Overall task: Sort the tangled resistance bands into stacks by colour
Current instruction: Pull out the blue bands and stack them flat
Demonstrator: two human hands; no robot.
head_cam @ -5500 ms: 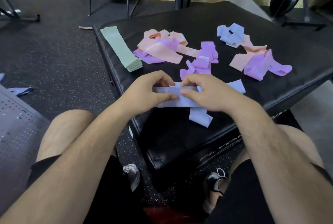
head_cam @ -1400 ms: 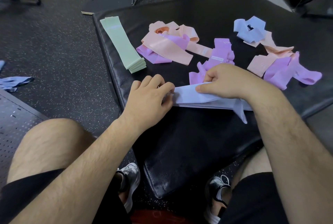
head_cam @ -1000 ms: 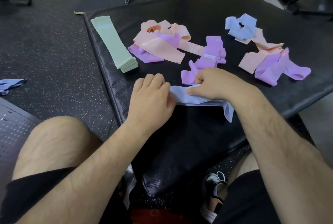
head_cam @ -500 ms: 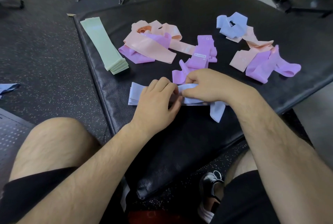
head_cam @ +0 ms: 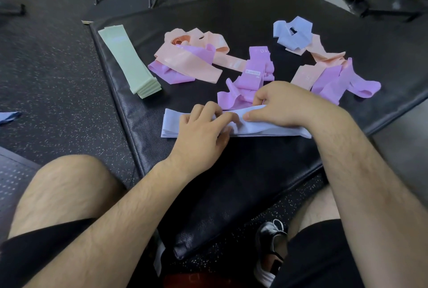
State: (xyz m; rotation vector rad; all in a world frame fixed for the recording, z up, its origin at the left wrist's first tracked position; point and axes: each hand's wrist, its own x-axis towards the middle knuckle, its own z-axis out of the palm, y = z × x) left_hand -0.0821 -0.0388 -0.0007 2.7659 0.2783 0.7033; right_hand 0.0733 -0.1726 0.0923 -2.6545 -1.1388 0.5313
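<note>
View from a person's head down onto a black padded platform [head_cam: 231, 183], with bare knees below it. Near the platform's front edge a flat pile of pale blue bands [head_cam: 273, 129] is laid lengthwise, left to right. The left grip [head_cam: 201, 132] is clamped on the pile towards its left end, with bent fingers on top and the thumb at the near edge. The right grip [head_cam: 284, 105] is closed on the top band just beside it, pinching the upper layer.

Along the left edge a neat stack of green bands [head_cam: 129, 63] is laid straight. Crumpled purple bands [head_cam: 252, 74] are seen just behind the blue pile. A pink and purple knot [head_cam: 185, 61] lies further back, and a blue clump [head_cam: 293, 33] lies near the far right.

The step in hand is judged to be squaring the top blue band onto its pile. The left end is best kept pinned flat while the top layer is smoothed outward to the right, so that ends and long edges are lined up and no twist is trapped. Thin rubber may spring back, so pressure should be released slowly.
</note>
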